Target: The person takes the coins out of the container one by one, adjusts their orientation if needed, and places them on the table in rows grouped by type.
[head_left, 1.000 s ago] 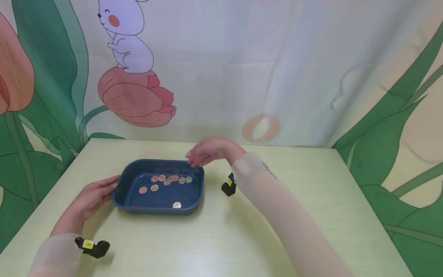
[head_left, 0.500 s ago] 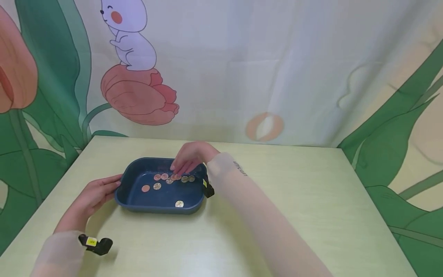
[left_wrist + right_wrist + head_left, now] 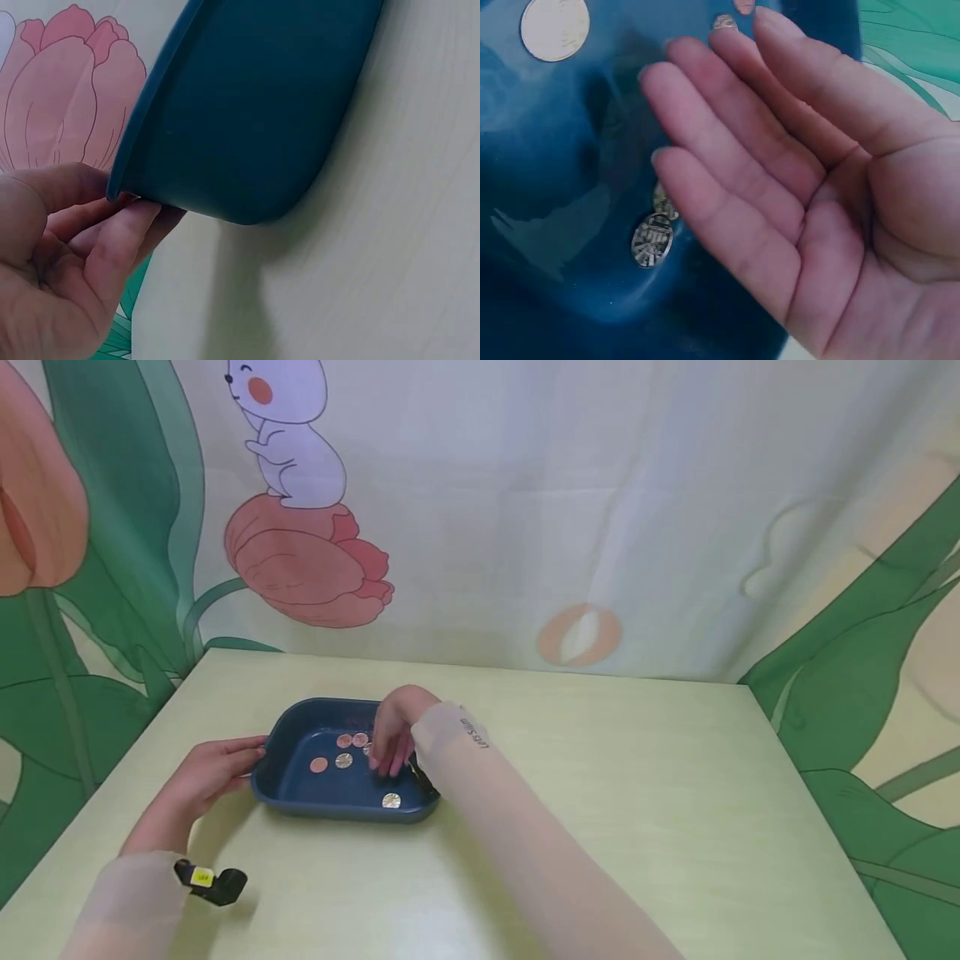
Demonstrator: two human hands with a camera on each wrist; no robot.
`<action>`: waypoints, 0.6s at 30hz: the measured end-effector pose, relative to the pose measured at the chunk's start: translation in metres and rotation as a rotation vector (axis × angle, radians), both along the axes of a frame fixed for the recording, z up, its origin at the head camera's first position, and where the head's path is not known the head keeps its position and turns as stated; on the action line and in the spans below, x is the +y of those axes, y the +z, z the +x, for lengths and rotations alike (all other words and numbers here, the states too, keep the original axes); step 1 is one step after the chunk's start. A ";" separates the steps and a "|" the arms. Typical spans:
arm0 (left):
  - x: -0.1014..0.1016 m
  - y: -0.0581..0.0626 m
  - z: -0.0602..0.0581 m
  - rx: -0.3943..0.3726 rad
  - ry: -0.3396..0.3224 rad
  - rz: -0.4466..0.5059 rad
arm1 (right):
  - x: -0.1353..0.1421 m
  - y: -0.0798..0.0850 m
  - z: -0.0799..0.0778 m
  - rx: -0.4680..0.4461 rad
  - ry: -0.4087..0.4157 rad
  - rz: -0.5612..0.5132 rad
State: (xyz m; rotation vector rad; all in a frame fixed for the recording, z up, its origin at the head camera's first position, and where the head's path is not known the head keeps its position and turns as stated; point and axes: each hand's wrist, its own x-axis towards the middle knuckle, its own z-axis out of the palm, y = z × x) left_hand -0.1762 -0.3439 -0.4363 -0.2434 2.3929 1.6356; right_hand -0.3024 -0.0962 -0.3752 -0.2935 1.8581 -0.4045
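Here, the left hand (image 3: 206, 770) pinches the tray (image 3: 337, 811) at its left end; the right hand (image 3: 394, 727), fingers (image 3: 709, 124) extended, apparently empty, hangs over coins (image 3: 343, 761) in the tray: likely light, rigid, slippery; grip edges.

Background as I read it on the head feed: printed backdrop (image 3: 675, 485) behind a pale table (image 3: 637, 777).
I note faint creases in the whitish backdrop; at left a white rabbit (image 3: 302, 464), cut off by the top of my view, sits on a pink flower (image 3: 300, 564), with an orange-pink tulip (image 3: 41, 485) beyond. Large green leaves (image 3: 142, 452) frame both sides; a faded orange oval (image 3: 580, 635) sits just above the table's far edge. Light looks soft, leaving a pale sheen on the near tabletop.
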 end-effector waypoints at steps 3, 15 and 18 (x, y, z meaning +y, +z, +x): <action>0.002 0.001 -0.001 -0.005 0.008 -0.003 | 0.000 -0.003 0.002 -0.037 -0.052 0.018; 0.000 0.001 -0.001 -0.022 0.035 -0.031 | -0.005 -0.020 0.002 -0.069 -0.057 0.117; -0.001 0.001 0.000 -0.029 0.046 -0.006 | -0.008 -0.024 0.003 -0.095 -0.044 0.113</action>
